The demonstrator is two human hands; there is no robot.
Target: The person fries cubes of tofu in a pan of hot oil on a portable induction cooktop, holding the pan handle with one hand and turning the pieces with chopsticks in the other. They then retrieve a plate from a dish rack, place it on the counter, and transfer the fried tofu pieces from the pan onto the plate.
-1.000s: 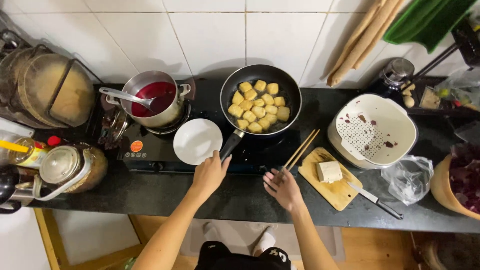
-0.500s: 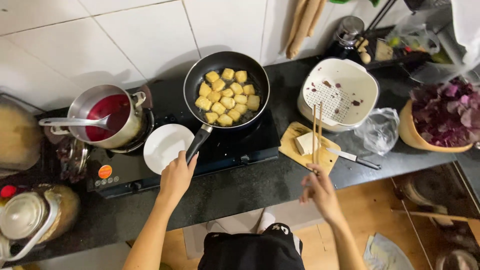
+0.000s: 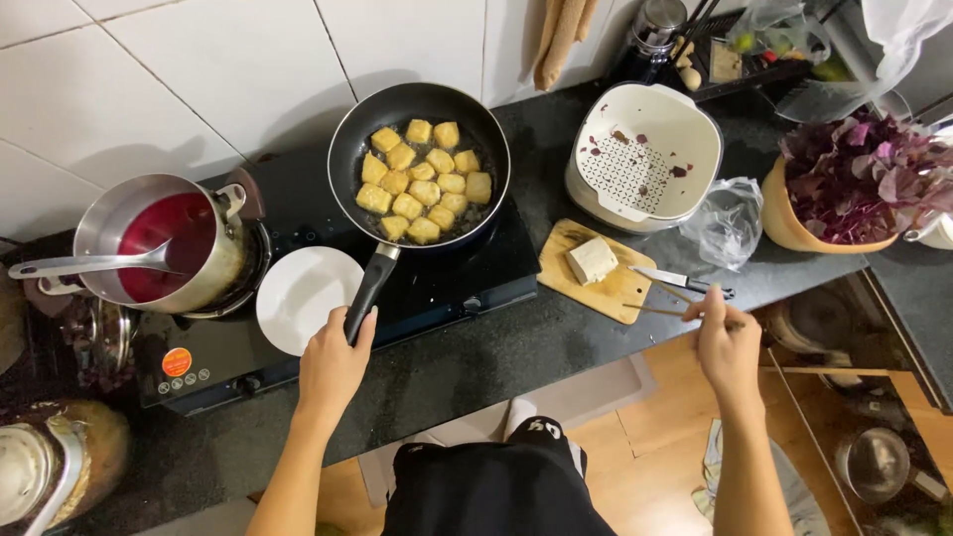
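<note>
While the frying pan [image 3: 419, 164] of golden tofu cubes [image 3: 425, 181] sits on the stove [image 3: 298, 248], its handle [image 3: 368, 293] is gripped by the left hand [image 3: 333, 362], and chopsticks [image 3: 675, 303], pinched in the right hand [image 3: 728, 347] beside the cutting board [image 3: 601, 273], are best kept level and steady.

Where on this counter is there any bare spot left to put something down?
Bare dark counter runs along the front edge, between the left hand on the pan handle and the cutting board. The back is crowded: frying pan, pot, white plate, colander, plastic bag.
</note>
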